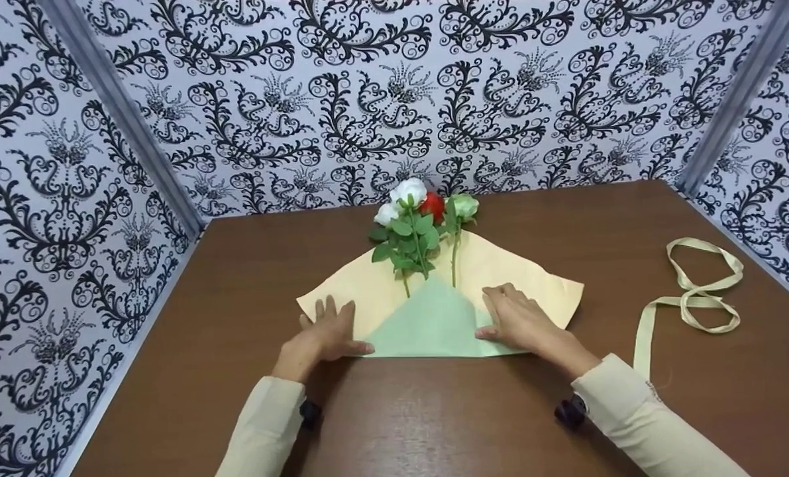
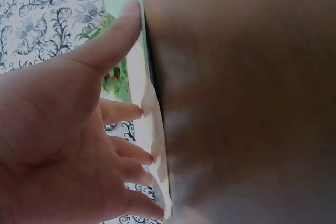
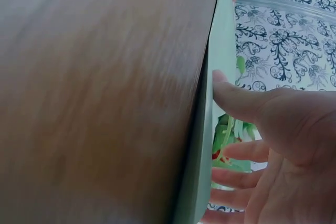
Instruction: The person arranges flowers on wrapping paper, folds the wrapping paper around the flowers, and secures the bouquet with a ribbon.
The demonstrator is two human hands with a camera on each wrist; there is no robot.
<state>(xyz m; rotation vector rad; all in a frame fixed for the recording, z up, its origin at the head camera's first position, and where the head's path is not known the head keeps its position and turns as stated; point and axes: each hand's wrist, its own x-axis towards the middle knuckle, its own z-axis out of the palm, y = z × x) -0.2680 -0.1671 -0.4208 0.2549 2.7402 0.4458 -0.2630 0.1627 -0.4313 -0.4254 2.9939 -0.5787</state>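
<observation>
Between the two sleeves (image 1: 262, 424) a broad lane of bare table (image 1: 427, 424) runs from the near side to the edge of the cream-and-green paper (image 1: 427, 324), where the left hand (image 1: 328, 331) and the right hand (image 1: 520, 318) block the ends. Left of the paper a hand could pass over open wood, but the flowers (image 1: 420, 232) crowd the far side near the patterned wall (image 1: 381, 99), and on the right the looped ribbon (image 1: 644, 338) lies in the way. Whether the dark slit (image 3: 197, 106) under the paper's near edge would take a fingertip, I can't quite tell.
</observation>
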